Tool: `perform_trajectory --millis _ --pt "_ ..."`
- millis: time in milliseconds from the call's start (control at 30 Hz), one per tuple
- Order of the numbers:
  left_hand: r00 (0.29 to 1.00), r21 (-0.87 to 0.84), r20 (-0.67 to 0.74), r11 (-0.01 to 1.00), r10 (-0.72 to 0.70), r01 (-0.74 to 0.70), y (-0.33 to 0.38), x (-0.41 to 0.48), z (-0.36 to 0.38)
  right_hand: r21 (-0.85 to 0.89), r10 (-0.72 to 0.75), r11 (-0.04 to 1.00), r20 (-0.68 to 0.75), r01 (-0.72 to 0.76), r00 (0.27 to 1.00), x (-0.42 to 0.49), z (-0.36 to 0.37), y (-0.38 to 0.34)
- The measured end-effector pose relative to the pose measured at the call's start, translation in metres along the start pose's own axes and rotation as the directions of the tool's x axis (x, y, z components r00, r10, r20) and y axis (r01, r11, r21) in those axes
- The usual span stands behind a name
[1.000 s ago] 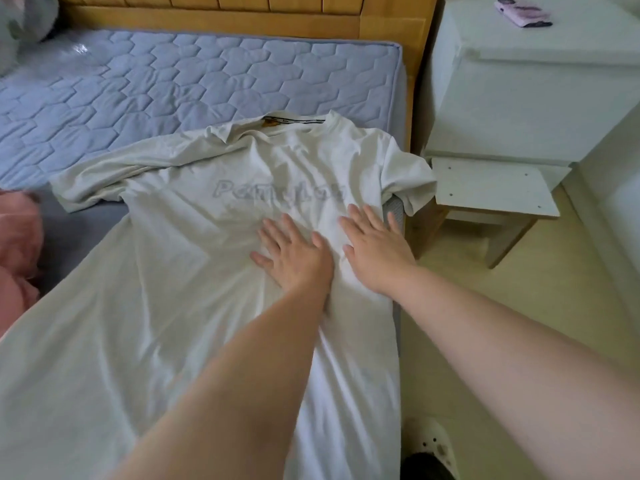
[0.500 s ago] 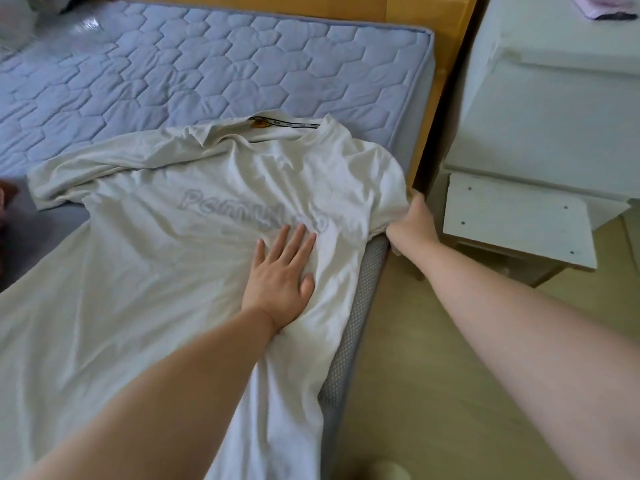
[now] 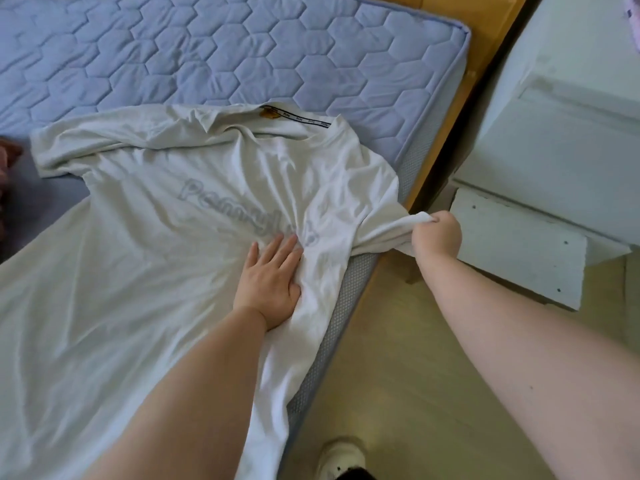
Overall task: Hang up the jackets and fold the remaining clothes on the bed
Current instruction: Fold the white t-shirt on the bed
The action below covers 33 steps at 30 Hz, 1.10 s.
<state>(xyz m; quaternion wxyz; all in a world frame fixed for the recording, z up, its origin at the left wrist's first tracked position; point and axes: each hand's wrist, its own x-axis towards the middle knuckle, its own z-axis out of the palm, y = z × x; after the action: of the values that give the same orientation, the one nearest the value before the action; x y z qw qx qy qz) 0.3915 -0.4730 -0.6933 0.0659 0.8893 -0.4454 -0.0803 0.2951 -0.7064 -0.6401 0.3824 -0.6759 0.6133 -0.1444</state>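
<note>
A white T-shirt (image 3: 145, 258) with grey lettering lies face up across the blue quilted mattress (image 3: 242, 50), collar toward the headboard. My left hand (image 3: 270, 282) presses flat on the shirt's chest just below the lettering. My right hand (image 3: 438, 237) grips the shirt's right sleeve and holds it stretched out past the mattress edge, above the floor. The shirt's other sleeve lies bunched at the left.
A white bedside cabinet (image 3: 561, 133) with a loose white panel (image 3: 519, 251) stands right of the wooden bed frame (image 3: 446, 147). Pink fabric (image 3: 8, 157) shows at the left edge. My white shoe (image 3: 343, 455) stands on the pale wood floor.
My right hand left the shirt's chest, took hold of the right sleeve and pulled it out sideways over the mattress edge. My left hand stayed pressed on the chest.
</note>
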Motion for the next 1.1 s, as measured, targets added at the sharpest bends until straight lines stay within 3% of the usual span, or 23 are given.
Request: perform_trajectory --millis 67,167,267,400,533,567,633,733,800,867,900,1000,1033,1100 --pt "0.979 -0.161 -0.094 0.973 -0.180 0.164 0.024 0.016 -0.005 0.116 -0.052 0.992 0.083 0.042 0.995 0.004 -0.003 -0.003" --pt "0.857 -0.425 -0.160 0.818 -0.489 0.387 0.059 0.038 -0.009 0.288 -0.053 0.958 0.175 0.001 0.983 0.012 -0.006 -0.006" --pt "0.784 -0.459 -0.229 0.774 -0.576 0.435 0.074 0.045 0.003 0.302 -0.073 0.953 0.262 -0.010 0.962 0.023 -0.004 -0.004" --pt "0.755 -0.417 -0.334 0.807 -0.565 0.419 0.083 0.046 0.020 0.145 -0.259 0.966 0.514 0.215 0.818 0.040 0.006 0.005" --pt "0.720 -0.336 -0.399 0.821 -0.567 0.461 0.092 0.048 0.024 0.251 -0.324 0.944 0.605 0.212 0.727 0.055 0.004 0.019" --pt "0.713 -0.360 -0.401 0.815 -0.575 0.455 0.094 0.046 0.023 0.268 -0.379 0.925 0.571 0.270 0.729 0.056 0.003 0.023" --pt "0.723 -0.423 -0.376 0.802 -0.579 0.422 0.103 0.041 0.019 0.251 -0.529 0.848 0.358 0.467 0.769 0.054 -0.002 0.029" --pt "0.805 -0.319 -0.363 0.874 -0.470 0.366 0.123 0.025 0.021 0.203 -0.673 0.727 0.019 0.656 0.740 0.042 -0.013 0.037" --pt "0.846 -0.226 -0.378 0.923 -0.377 0.310 0.134 0.016 0.026 0.219 -0.670 0.726 0.013 0.652 0.742 0.040 -0.014 0.042" --pt "0.843 -0.231 -0.398 0.929 -0.362 0.289 0.137 0.014 0.032 0.338 -0.566 0.801 0.164 0.493 0.808 0.042 -0.017 0.045" --pt "0.823 -0.275 -0.410 0.914 -0.392 0.298 0.138 0.016 0.031 0.376 -0.536 0.822 0.255 0.429 0.805 0.045 -0.020 0.046" --pt "0.734 -0.414 -0.405 0.825 -0.545 0.384 0.138 0.027 0.019 0.314 -0.610 0.791 0.474 0.525 0.636 0.050 -0.033 0.055" --pt "0.723 -0.419 -0.391 0.809 -0.570 0.411 0.137 0.030 0.014 0.242 -0.652 0.734 0.513 0.635 0.558 0.052 -0.035 0.060" --pt "0.734 -0.429 -0.360 0.801 -0.576 0.417 0.132 0.030 0.006 0.074 -0.757 0.506 0.515 0.859 0.402 0.055 -0.035 0.068"
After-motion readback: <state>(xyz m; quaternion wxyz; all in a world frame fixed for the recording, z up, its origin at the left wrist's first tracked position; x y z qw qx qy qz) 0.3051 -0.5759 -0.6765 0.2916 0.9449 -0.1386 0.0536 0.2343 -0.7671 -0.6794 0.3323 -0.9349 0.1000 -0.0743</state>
